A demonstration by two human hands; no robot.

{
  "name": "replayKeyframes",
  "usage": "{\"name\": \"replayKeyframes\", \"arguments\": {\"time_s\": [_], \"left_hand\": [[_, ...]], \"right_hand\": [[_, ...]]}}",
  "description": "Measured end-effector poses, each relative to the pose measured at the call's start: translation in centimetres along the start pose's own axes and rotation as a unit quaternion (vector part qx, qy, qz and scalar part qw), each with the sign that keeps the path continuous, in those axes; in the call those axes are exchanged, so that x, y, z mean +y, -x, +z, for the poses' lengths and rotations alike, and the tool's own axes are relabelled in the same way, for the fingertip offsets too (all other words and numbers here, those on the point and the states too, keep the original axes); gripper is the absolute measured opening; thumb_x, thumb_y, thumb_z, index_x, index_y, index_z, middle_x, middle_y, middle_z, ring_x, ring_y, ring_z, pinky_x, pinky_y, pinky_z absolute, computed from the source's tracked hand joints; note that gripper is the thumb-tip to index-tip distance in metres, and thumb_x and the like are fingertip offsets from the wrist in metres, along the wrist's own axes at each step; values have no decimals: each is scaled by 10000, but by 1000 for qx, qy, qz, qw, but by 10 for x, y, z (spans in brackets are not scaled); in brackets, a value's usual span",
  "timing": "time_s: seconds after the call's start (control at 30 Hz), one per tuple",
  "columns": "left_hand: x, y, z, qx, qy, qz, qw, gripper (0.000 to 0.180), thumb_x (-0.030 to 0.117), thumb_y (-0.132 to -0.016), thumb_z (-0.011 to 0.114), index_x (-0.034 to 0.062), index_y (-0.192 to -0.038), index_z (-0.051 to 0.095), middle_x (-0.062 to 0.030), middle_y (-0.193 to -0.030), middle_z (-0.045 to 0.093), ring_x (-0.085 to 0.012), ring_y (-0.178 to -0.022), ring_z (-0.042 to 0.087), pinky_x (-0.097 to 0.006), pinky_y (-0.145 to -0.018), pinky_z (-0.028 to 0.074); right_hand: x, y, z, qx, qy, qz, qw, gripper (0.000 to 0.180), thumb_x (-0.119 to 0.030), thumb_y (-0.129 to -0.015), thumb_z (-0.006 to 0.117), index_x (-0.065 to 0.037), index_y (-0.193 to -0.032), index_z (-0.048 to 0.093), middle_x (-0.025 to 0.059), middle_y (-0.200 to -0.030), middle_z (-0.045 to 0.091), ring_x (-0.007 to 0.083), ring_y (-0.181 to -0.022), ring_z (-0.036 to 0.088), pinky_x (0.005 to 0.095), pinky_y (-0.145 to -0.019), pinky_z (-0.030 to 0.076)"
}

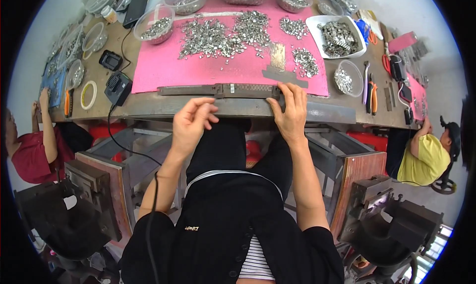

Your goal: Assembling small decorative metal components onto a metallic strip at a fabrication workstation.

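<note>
Bar: long metal bar (218,90) along the pink mat's (163,65) near edge.
Right hand (290,110): grip flat on the bar's right end (fingers spread).
Left hand (191,123): just below the bar, loosely curled, holding nothing.

This is a small assembly workshop. A long, worn brown surface (148,108) carries a pink mat (198,68) strewn with heaps of small silvery metal parts (218,33), and clear plastic bowls (153,23) and a white tray (337,36) at the far side hold more of them. Orange-handled pliers (374,98) lie at the right, a black battery charger (118,88) at the left. Heavy dark press machines (391,219) stand near on both sides, and other workers sit at the left (29,150) and right (421,157) ends.
</note>
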State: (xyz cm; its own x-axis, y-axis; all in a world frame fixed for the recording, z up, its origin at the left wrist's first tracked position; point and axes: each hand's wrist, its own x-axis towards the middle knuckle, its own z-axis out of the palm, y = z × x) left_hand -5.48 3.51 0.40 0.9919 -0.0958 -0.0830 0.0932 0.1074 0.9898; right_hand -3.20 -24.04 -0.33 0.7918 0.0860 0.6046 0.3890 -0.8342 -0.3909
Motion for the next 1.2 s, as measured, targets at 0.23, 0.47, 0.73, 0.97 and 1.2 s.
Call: {"name": "replayKeyframes", "arguments": {"time_s": [0.23,0.47,0.73,0.97,1.2], "left_hand": [[-3,-44,52,65,-376,359,852,628,124,-802,805,68,-1378,561,-109,-1201,640,-315,-1157,575,-522,-1137,313],[-14,-49,53,62,-397,334,852,810,141,-792,829,71,-1497,437,-74,-1117,644,-260,-1067,599,-551,-1142,300],[-13,-49,57,61,-394,342,851,749,138,-802,824,69,-1465,483,-71,-1124,654,-261,-1084,599,-546,-1155,291],[10,-56,67,22,-394,319,861,559,192,-904,735,42,-1412,557,-152,-1233,663,-328,-1220,584,-597,-1185,232],[9,-132,145,-149,-460,349,803,585,148,-1001,535,105,-1561,369,-118,-1471,564,-475,-1472,306,-725,-1173,105]], "right_hand": [[3,-23,-5,-11,-1,-33,999,209,-66,-859,743,-57,-1065,712,55,-1007,700,235,-982,648,434,-1029,383],[10,-46,-6,-63,16,-165,984,157,-6,-834,724,-45,-982,687,71,-949,679,249,-911,644,399,-916,460],[62,-109,-51,64,71,-174,980,165,-29,-813,726,-63,-962,664,87,-890,673,289,-874,642,417,-826,472],[110,-93,-63,58,138,-6,989,269,-6,-897,599,12,-1161,652,228,-1048,695,380,-989,666,475,-886,516],[60,-30,-19,-97,134,-5,986,452,-43,-950,561,-7,-1400,539,145,-1453,553,329,-1420,440,499,-1198,285]]}}
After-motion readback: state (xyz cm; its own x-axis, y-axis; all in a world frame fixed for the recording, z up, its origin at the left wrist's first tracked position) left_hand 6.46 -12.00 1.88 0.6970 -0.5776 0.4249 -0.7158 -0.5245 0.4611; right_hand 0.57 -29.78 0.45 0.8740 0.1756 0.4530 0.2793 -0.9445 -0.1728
